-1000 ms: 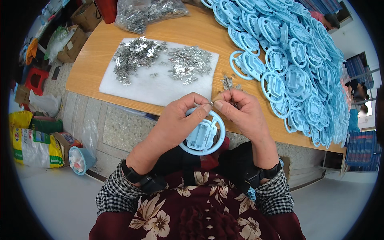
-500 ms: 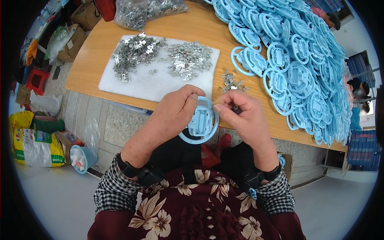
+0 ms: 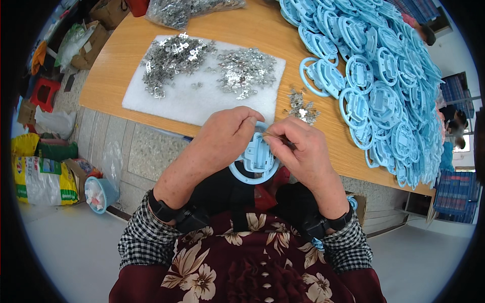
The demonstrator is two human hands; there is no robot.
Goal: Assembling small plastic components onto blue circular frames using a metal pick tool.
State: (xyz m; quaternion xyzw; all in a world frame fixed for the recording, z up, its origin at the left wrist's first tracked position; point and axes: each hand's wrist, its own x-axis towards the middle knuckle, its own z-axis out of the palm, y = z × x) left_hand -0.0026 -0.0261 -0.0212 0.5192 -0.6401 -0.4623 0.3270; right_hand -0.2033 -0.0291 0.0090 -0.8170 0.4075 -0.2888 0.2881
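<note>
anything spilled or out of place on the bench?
A small clump of metal clips lies on the bare wooden table, off the white foam pad that carries the two bigger piles. Nothing else stands out.

The scene is lit brightly and evenly by soft, diffuse daylight; only faint shadows are cast under the hands. Small glints are thrown off the metal parts (image 3: 174,58) on the white pad (image 3: 166,103). Straight edges of the tabletop (image 3: 252,25) are bent by fisheye distortion, and a black vignette is seen at the corners. The centre is rendered sharply; the rim is softened.
</note>
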